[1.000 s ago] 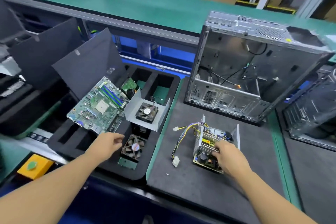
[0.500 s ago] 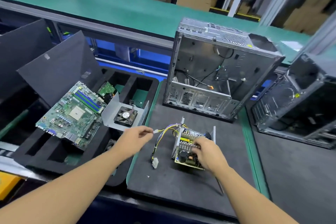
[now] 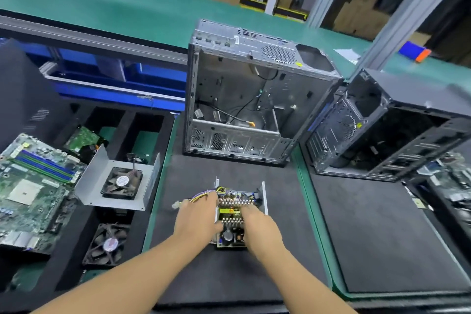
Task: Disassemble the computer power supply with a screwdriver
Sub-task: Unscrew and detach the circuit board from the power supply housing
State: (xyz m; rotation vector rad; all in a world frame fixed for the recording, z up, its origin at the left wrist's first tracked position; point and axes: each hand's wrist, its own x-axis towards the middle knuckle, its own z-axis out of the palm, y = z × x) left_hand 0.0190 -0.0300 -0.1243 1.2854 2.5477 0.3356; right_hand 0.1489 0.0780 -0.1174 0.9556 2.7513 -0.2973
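While the supply (image 3: pixel 233 209) is lying open on the dark mat (image 3: pixel 229 275), near its middle and in front of the silver case (image 3: pixel 244 99), both hands are resting on it. The left hand (image 3: pixel 197 222) is covering the supply's left side, its fingers reaching up to the wires (image 3: pixel 201 195) that are spilling out of the far left corner. Blur and angle are hiding the fingertips, so I cannot tell whether it is grasping the wires, the wall or nothing. The right hand (image 3: pixel 257 227) is lying over the right side, its fingers bending down onto the board among the finned heat sinks. Whether it is clenching the board or only touching it I cannot tell either. A white connector (image 3: pixel 175 204) is showing at the end of the wires, just left of the left hand's fingers.

The silver case is standing with its open face toward the camera, loose cables lying inside. A black case (image 3: pixel 382 130) is standing just to its right, also open. To the left, a black foam tray (image 3: pixel 128 130) is holding a motherboard (image 3: pixel 33 186), a bent metal cover (image 3: pixel 89 186) with a fan (image 3: pixel 121 183) lying in it, and a second fan (image 3: pixel 108 243) nearer the camera.
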